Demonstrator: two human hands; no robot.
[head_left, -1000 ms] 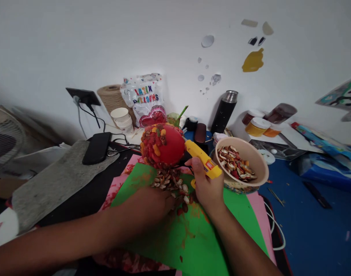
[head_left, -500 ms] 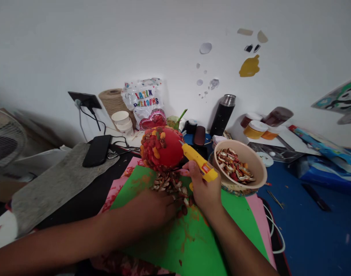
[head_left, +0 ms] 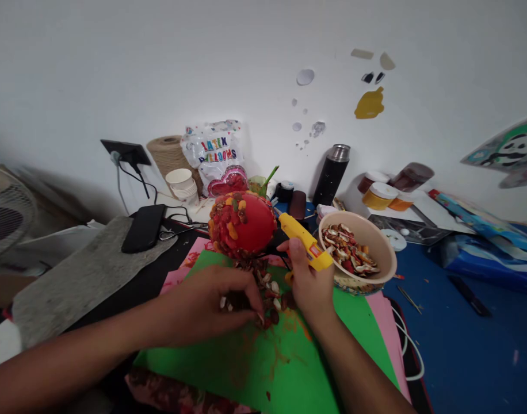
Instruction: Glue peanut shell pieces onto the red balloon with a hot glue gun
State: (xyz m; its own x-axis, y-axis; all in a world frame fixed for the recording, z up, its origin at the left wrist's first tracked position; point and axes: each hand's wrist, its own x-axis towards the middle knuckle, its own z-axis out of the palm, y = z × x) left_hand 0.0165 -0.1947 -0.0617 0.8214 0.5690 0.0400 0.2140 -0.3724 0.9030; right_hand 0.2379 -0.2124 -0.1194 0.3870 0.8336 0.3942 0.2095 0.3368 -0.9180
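Observation:
My right hand (head_left: 309,282) is wrapped round a yellow hot glue gun (head_left: 304,238), its nozzle tilted up and left toward a red ball-like form (head_left: 252,227). Painted shell pieces in red, orange and brown cover the left and lower parts of that form; its right side is bare and smooth. Over a loose heap of nutshells (head_left: 267,284) on the green sheet (head_left: 285,368), my left hand (head_left: 216,299) has thumb and forefinger pinched on a small reddish shell piece (head_left: 260,318). Part of the heap is hidden behind this hand.
A beige bowl (head_left: 386,250) of painted shells stands right of the glue gun. Behind are a black flask (head_left: 331,175), paint jars (head_left: 378,195), a balloon bag (head_left: 216,146), twine (head_left: 166,152) and paper cups (head_left: 181,184). A phone (head_left: 143,228) lies left, a white cable (head_left: 414,351) right.
My left hand has lifted and turned at the shell heap, and its fingertips now pinch a piece. The glue gun has shifted slightly right, away from the red form.

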